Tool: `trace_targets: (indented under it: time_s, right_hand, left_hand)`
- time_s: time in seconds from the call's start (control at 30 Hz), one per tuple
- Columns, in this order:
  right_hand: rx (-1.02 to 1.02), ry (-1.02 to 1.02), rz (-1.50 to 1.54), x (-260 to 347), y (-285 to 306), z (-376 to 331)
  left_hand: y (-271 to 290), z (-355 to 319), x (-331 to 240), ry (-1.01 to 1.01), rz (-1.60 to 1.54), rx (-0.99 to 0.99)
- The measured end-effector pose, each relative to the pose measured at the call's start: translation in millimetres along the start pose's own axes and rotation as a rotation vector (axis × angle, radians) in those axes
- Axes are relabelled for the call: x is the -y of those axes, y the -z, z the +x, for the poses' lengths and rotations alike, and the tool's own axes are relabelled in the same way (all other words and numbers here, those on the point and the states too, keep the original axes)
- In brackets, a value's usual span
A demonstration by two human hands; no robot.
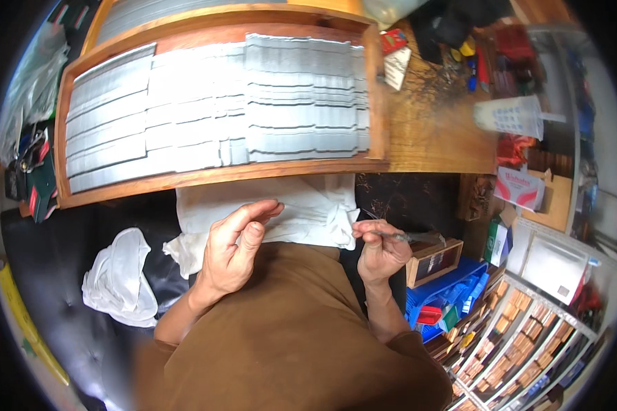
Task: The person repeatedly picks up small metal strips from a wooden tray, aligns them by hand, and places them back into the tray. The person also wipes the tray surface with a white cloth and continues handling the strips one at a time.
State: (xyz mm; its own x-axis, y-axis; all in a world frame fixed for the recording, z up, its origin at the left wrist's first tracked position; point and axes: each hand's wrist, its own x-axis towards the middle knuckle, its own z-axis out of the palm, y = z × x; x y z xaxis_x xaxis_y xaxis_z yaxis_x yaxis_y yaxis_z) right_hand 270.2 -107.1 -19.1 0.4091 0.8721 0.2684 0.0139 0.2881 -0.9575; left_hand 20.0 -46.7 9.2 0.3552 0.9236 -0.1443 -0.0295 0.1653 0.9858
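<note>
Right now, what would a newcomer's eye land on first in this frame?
The wooden tray at the top, filled with overlapping silvery sheets. Below it, a white cloth lies across the lap, with the left hand raised, fingers loosely curled, and the right hand pinching a thin grey tool.

A white-and-red box (519, 187) sits at the table's right edge; a green-and-white carton (498, 241) stands just below it.
</note>
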Motion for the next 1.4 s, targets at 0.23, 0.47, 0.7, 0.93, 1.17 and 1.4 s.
trace_targets:
  time_s: [0.23, 0.47, 0.7, 0.93, 1.17, 1.4]
  right_hand:
    - [0.111, -0.666, 0.179, -2, 34, 0]
    - [0.482, -0.934, 0.183, 31, -8, -11]
    - [0.567, -1.093, 0.104, 25, -34, -15]
    - [0.537, -1.033, 0.013, 30, -39, -19]
    - [0.502, -1.024, 0.037, 31, -42, -23]
    - [0.472, -0.954, -0.008, 24, -41, -33]
  left_hand:
    - [-22, 12, -2, 0.095, -0.061, 0.052]
    - [-26, 21, -14, 0.26, -0.411, -0.036]
    - [-7, 18, -10, 0.446, -0.552, -0.189]
    - [-8, 17, -14, 0.47, -0.396, -0.143]
    - [-2, 19, -12, 0.502, -0.551, -0.108]
    - [-2, 19, -12, 0.49, -0.536, -0.093]
